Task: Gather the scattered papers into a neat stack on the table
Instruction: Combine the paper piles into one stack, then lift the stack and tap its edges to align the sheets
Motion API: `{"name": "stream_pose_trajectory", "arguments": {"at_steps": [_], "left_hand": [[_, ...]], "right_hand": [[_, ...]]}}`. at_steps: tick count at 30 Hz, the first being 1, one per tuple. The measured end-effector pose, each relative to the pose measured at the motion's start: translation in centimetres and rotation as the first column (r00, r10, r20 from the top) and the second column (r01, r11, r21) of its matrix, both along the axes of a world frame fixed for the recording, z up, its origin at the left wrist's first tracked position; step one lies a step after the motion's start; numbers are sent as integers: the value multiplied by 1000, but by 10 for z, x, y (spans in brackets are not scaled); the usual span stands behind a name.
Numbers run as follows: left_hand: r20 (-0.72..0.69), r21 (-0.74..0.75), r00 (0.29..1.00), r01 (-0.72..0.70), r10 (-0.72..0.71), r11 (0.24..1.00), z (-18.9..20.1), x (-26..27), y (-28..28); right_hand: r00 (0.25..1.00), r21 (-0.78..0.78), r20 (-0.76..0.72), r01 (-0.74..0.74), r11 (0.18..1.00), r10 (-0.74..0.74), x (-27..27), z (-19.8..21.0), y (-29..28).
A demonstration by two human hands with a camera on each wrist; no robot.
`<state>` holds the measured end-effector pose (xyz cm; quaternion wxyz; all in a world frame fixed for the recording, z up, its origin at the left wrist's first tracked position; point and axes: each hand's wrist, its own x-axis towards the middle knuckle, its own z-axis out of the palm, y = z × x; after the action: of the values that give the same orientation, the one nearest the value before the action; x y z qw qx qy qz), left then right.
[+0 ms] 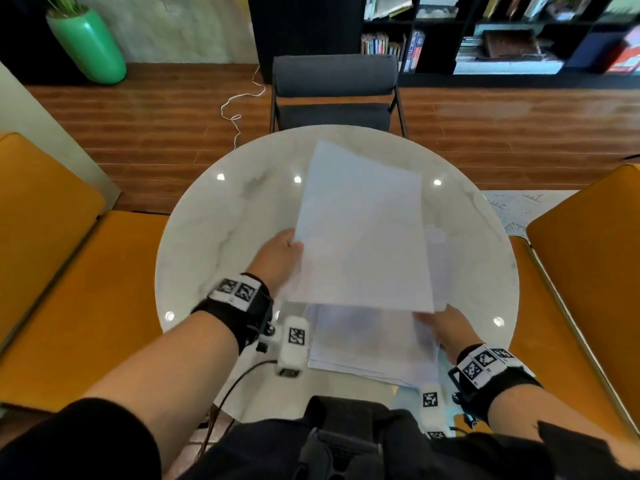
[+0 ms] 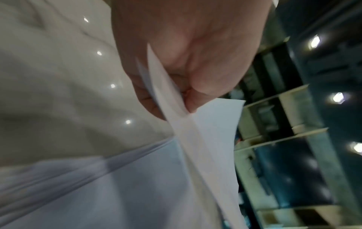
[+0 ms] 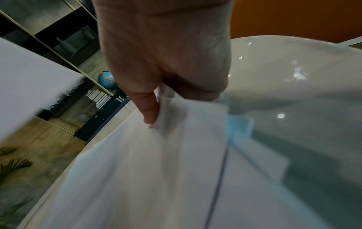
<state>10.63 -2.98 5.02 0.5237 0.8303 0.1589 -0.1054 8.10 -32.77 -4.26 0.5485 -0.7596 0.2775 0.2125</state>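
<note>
Both hands are gripping lifted white sheets [image 1: 360, 230] above the round marble worktop [image 1: 214, 223]: left hand [image 1: 278, 259] pinching one edge, right hand [image 1: 441, 327] pinching the near corner.

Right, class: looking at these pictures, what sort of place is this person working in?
Probably a reading lounge or home study: a bookshelf full of books, a round marble table ringed by orange seats, and a globe on a shelf.

White papers [image 1: 363, 230] lifted, tilted above table [image 1: 214, 220]; more sheets [image 1: 367, 344] lying flat near edge.
</note>
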Motion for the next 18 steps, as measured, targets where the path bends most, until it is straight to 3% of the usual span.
{"name": "stream_pose_trajectory", "arguments": {"at_steps": [4, 9, 11, 18], "left_hand": [[-279, 117, 955, 139, -101, 983, -49, -18, -12], [-297, 77, 946, 157, -127, 985, -68, -22, -12], [-295, 45, 936, 212, -190, 976, -68, -20, -17], [-315, -109, 914, 235, -258, 966, -67, -23, -20]], "right_hand": [[1000, 9, -13, 17, 1000, -17, -2, 3, 1], [967, 89, -134, 228, 970, -215, 3, -4, -6], [947, 213, -192, 296, 931, -257, 6, -5, -10], [962, 469, -275, 139, 872, -5, 0, 8, 1]]}}
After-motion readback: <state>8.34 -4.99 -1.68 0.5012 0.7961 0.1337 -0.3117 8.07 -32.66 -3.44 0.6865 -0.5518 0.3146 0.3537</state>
